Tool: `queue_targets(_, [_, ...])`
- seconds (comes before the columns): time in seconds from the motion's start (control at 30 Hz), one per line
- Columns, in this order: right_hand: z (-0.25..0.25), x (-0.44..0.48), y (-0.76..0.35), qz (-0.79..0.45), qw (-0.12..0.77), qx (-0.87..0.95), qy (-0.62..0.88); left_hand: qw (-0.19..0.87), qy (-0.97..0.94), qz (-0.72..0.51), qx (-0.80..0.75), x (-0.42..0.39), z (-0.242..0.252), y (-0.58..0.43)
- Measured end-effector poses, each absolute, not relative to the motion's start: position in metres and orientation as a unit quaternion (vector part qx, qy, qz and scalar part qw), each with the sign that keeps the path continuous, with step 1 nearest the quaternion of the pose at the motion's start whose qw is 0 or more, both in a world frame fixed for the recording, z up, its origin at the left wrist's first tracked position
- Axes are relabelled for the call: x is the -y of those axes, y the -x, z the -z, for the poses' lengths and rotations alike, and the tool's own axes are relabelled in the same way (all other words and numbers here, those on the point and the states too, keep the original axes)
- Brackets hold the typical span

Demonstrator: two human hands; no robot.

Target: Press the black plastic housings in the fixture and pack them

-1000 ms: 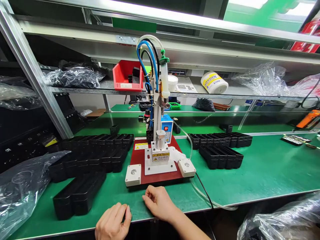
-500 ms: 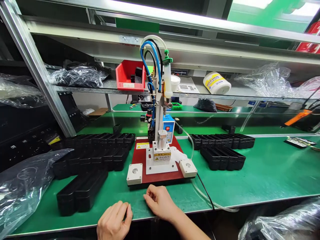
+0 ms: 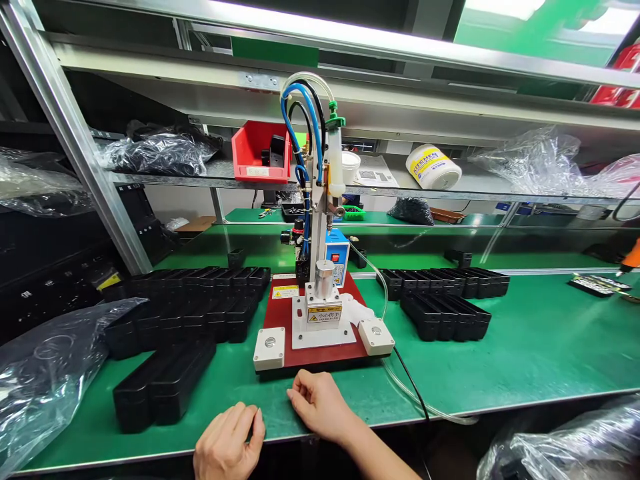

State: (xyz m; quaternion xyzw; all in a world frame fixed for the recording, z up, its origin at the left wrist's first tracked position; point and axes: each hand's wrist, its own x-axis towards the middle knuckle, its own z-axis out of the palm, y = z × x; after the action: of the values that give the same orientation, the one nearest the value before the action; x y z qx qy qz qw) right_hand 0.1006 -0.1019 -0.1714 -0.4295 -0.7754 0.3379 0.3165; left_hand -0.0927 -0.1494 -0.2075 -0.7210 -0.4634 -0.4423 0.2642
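Note:
Near the front edge of the green bench, my left hand [image 3: 229, 441] rests with its fingers curled in; nothing shows in it. My right hand [image 3: 323, 405] lies to its right, loosely closed, also with nothing visible in the fingers. Just beyond my right hand stands a dispensing machine on a red base plate [image 3: 351, 294]. It carries an upright syringe [image 3: 335, 157], blue hoses [image 3: 306, 100] and a metal fixture block [image 3: 324, 303]. A white button box [image 3: 269, 348] sits on its front left corner, another button box [image 3: 377, 337] on its front right. Neither hand touches them.
Black trays [image 3: 165, 383] stand in rows at the left, and more black trays [image 3: 445, 315] at the right. Clear plastic bagging [image 3: 55, 373] covers the left edge. On the shelf are a red bin [image 3: 245, 150] and a white tub [image 3: 434, 167]. An orange tool [image 3: 632, 259] shows far right.
At the far right, the orange tool has moved right and down, with its tip now near the small boards. Both my hands and the machine look unmoved.

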Motion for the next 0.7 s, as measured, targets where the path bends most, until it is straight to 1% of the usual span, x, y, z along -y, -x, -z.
queue_targets(0.7, [0.1702,0.1039,-0.1005,-0.354,0.315,0.768,0.431,0.278,0.717,0.445,0.459,0.1486,0.2078,0.0929])
